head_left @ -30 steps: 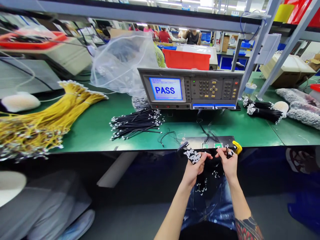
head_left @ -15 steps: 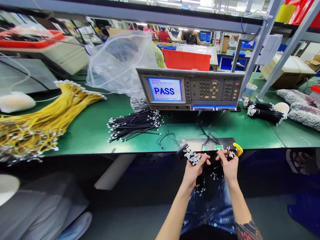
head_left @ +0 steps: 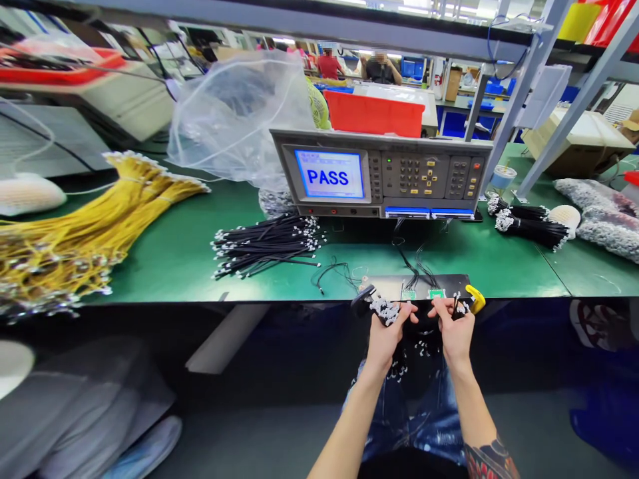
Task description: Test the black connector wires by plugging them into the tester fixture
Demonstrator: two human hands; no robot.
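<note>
My left hand [head_left: 387, 332] is closed round a bunch of black cables with white connectors [head_left: 384, 311] at the bench's front edge. Close by on the right, my right hand [head_left: 455, 327] grips a smaller bunch of the same cables, whose white ends [head_left: 463, 306] stick up beside the fingers. Just beyond the fingertips, two small green circuit boards [head_left: 436, 293] sit on a dark plate [head_left: 454, 281]. Thin black wires [head_left: 412, 269] run from them to a tester [head_left: 379, 174] whose screen reads PASS. More white cable ends hang below my hands.
A pile of loose black cables [head_left: 264, 245] lies left of the tester. Yellow cable bundles [head_left: 120, 219] cover the bench's left end. Tied black cables [head_left: 534, 226] rest at the right. A yellow handle [head_left: 477, 299] and a dark one [head_left: 363, 297] flank my hands. A person [head_left: 381, 68] is in the background.
The head view has shifted slightly. My hands stay in nearly the same place with the cables still held, and the screen still reads PASS.
</note>
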